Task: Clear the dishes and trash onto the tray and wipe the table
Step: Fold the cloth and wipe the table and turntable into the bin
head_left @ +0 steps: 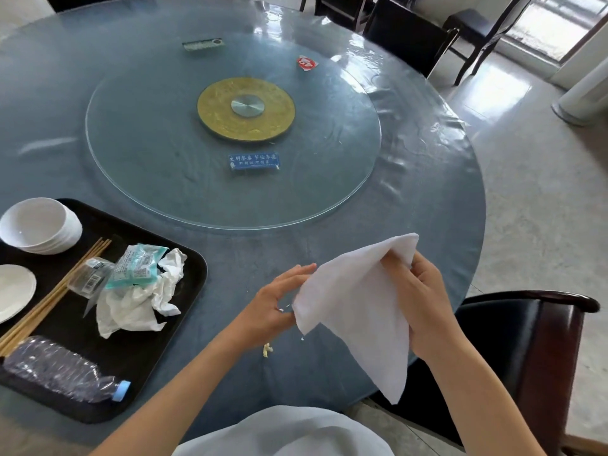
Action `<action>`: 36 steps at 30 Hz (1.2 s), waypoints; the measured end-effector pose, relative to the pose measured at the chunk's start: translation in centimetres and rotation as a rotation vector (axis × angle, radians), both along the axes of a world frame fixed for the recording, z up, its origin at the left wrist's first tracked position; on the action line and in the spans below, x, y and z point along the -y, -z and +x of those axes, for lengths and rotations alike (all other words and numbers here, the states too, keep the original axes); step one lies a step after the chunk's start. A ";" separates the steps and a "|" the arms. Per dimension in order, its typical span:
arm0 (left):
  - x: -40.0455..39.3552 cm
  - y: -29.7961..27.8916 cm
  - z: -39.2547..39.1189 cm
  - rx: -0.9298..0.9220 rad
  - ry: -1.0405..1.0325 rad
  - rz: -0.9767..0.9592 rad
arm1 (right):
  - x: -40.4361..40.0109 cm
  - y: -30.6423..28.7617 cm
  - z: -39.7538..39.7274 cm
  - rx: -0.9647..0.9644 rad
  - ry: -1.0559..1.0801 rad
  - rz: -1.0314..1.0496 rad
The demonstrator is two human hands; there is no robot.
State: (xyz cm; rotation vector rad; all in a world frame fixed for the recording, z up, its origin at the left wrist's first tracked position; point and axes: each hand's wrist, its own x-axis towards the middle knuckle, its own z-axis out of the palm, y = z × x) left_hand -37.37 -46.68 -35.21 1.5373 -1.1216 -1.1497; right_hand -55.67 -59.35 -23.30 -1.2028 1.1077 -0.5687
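Big round bench point(427, 199), blue-grey cloth under a clear plastic cover, wrinkled along its right edge. On it sits a glass turntable point(138, 166) with a gold disc point(223, 120) at its centre. At your left, a black tray point(184, 258) on the bench holds stacked white bowls point(39, 225), a white plate point(13, 291), wooden chopsticks point(59, 291), crumpled white napkins point(138, 301), a teal wrapper point(138, 261) (print too small to read), a clear wrapper with a barcode point(87, 278) and a crushed clear bottle point(56, 370) with a blue cap, lying on its side. A dark chair point(533, 343) stands at your right.

You hold a white cloth point(358, 311) above the near edge of the bench; it's plain, soft, folded, one corner hanging down. Your right hand point(424, 297) grips its upper part, fingers curled into the fold. Your left hand point(279, 297) is flat against the cloth's left edge, fingers straight, with white crumbs on the palm. A small yellowish scrap point(267, 350) lies on the bench below it.

On the turntable: a blue sign point(254, 162) with white Chinese characters (small line not legible), a red packet point(306, 63), a green strip point(202, 44), text unreadable.
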 end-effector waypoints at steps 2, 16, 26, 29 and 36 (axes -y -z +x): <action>0.5 -0.1 0.2 -0.120 -0.041 0.020 | 1.5 0.4 -0.1 -0.081 0.015 0.062; 1.6 1.1 1.2 -0.383 -0.389 0.291 | 7.1 8.5 -1.1 -0.340 -0.437 0.303; 3.3 1.8 0.5 0.230 -0.250 0.478 | 8.0 13.9 0.2 -0.652 -0.780 -0.022; 4.2 2.3 0.3 0.404 -0.329 0.501 | 8.6 14.7 0.7 -0.624 -0.812 -0.100; 4.7 2.0 1.2 0.569 -0.510 0.484 | 8.9 16.6 2.4 -0.566 -0.805 -0.353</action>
